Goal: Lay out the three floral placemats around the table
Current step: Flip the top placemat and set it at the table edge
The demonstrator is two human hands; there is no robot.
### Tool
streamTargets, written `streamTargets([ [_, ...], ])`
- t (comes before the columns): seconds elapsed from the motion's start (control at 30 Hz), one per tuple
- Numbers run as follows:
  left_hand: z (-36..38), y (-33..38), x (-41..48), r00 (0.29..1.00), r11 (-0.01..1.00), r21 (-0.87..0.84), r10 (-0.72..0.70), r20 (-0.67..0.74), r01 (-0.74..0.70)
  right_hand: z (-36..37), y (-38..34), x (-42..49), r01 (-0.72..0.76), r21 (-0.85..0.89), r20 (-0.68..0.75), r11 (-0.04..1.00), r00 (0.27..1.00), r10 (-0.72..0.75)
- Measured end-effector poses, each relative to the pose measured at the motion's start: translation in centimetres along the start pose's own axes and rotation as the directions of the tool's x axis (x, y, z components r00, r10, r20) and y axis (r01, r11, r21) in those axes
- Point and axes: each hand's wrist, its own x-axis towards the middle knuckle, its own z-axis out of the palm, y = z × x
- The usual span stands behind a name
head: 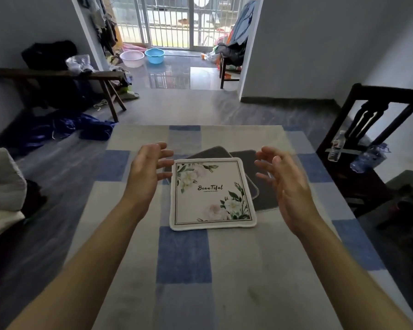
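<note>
A white floral placemat [212, 194] printed "Beautiful" lies face up in the middle of the table [184, 270], which wears a blue, grey and cream checked cloth. Beneath it two more mats show only their grey undersides: one [210, 151] pokes out at the far edge, the other [258, 184] juts out to the right. My left hand [148, 167] hovers just left of the pile, fingers spread and relaxed, holding nothing. My right hand [284, 179] hovers to the right over the grey mat, fingers loose and slightly blurred, also holding nothing.
A dark wooden chair [367, 144] stands at the table's right side with plastic bottles [367, 156] on its seat. Folded cloths [3, 194] sit at the left. A wooden bench [57, 77], blue fabric on the floor [65, 129] and two basins [143, 57] lie beyond.
</note>
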Motion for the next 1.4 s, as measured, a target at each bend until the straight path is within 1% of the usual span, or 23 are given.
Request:
streamTargets([
  [0.1, 0.9, -1.4, 1.1, 0.998, 0.999, 0.018, -0.034, -0.047, 0.035, -0.8, 1.7, 1.8, -0.018, -0.028, 0.007, 0.999, 1.0, 0.018],
  [0.2, 1.7, -3.1, 2.2, 0.994, 0.996, 0.026, -0.082, -0.071, 0.084, -1.2, 4.0, 3.1, -0.073, -0.004, -0.002, 0.997, 0.997, 0.073],
  [0.3, 2.3, -4.8, 3.2, 0.989, 0.991, 0.029, -0.13, -0.071, 0.132, -1.3, 6.2, 3.7, -0.117, -0.026, 0.002, 0.993, 0.993, 0.117],
  [0.57, 2.6, -9.9, 5.8, 0.973, 0.973, 0.046, -0.221, -0.067, 0.224, -1.3, 12.0, 6.1, -0.23, -0.072, -0.059, 0.97, 0.972, 0.226],
  [0.83, 2.8, -14.9, 7.8, 0.95, 0.949, 0.068, -0.301, -0.085, 0.307, -0.9, 16.4, 7.2, -0.29, -0.131, -0.069, 0.948, 0.957, 0.283],
  [0.9, 2.9, -16.2, 8.3, 0.943, 0.943, 0.086, -0.313, -0.11, 0.322, -1.0, 17.6, 7.5, -0.318, -0.178, -0.092, 0.931, 0.948, 0.306],
  [1.0, 2.9, -18.7, 8.8, 0.926, 0.918, 0.16, -0.338, -0.17, 0.364, -1.3, 19.9, 7.7, -0.364, -0.291, -0.14, 0.885, 0.931, 0.337],
  [1.1, 2.8, -20.7, 9.0, 0.904, 0.876, 0.238, -0.377, -0.201, 0.419, -1.4, 22.0, 7.5, -0.384, -0.387, -0.191, 0.838, 0.923, 0.334],
  [1.17, 2.8, -21.7, 8.9, 0.893, 0.859, 0.26, -0.393, -0.219, 0.442, -1.3, 23.1, 7.3, -0.401, -0.424, -0.215, 0.812, 0.916, 0.34],
  [1.27, 2.7, -22.6, 8.5, 0.9, 0.85, 0.31, -0.367, -0.233, 0.427, -1.4, 24.2, 6.9, -0.409, -0.492, -0.232, 0.768, 0.912, 0.337],
  [1.4, 2.7, -23.0, 8.4, 0.922, 0.836, 0.39, -0.33, -0.205, 0.386, -1.4, 24.5, 6.7, -0.362, -0.638, -0.221, 0.68, 0.931, 0.289],
])
